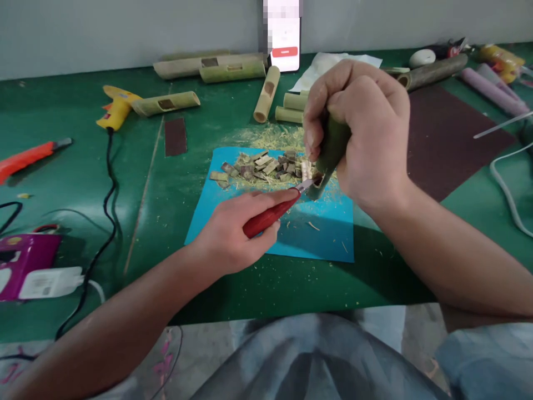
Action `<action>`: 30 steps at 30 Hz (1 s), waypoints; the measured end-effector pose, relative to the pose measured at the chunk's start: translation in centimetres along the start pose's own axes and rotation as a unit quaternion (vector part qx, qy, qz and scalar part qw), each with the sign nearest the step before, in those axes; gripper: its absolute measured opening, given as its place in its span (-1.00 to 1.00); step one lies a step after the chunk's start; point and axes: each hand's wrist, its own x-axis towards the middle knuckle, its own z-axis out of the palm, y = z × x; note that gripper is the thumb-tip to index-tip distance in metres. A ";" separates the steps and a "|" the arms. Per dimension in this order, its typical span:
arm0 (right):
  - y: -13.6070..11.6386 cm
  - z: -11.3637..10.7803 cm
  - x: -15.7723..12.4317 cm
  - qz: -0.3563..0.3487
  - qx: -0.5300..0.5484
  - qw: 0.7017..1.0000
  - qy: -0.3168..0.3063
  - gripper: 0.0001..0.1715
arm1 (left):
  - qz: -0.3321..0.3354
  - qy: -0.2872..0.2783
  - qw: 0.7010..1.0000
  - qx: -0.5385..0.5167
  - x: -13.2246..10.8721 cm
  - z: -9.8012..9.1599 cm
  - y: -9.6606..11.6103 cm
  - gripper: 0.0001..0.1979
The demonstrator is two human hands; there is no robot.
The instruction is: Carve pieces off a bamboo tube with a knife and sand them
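My left hand [233, 233] is closed round a red-handled knife [268, 215], its small blade touching the lower end of a green bamboo piece [331, 150]. My right hand [358, 133] is wrapped round that bamboo piece and holds it tilted above a blue mat [291, 233]. A heap of bamboo chips [262, 166] and pale shavings lies on the mat's far side, just left of the bamboo's lower end.
On the green table [83, 183]: several cut bamboo tubes [233, 68] at the back, a yellow glue gun [114, 108] with a black cord, an orange cutter [29, 158], a phone [285, 39] propped upright, dark sandpaper sheets [453, 139], a purple box [25, 261] at left.
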 end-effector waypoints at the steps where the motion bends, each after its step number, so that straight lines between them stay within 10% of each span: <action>1: -0.1 0.2 -0.1 0.012 -0.005 1.000 0.000 -0.69 | 0.001 0.002 1.000 0.001 -0.1 0.1 0.1 -0.59; 9: 0.6 -0.6 0.2 -0.013 0.022 0.999 -0.021 -0.59 | 0.011 0.043 0.999 0.003 -0.5 0.6 0.3 -0.65; 14: 1.0 -1.8 1.0 0.000 0.001 0.989 -0.148 -0.55 | -0.002 0.059 0.998 -0.018 -0.4 0.9 -0.2 -0.67; 30: 1.0 -1.8 1.8 0.025 0.023 0.987 -0.156 -0.32 | 0.055 0.060 0.997 0.003 0.4 2.0 -2.7 -0.65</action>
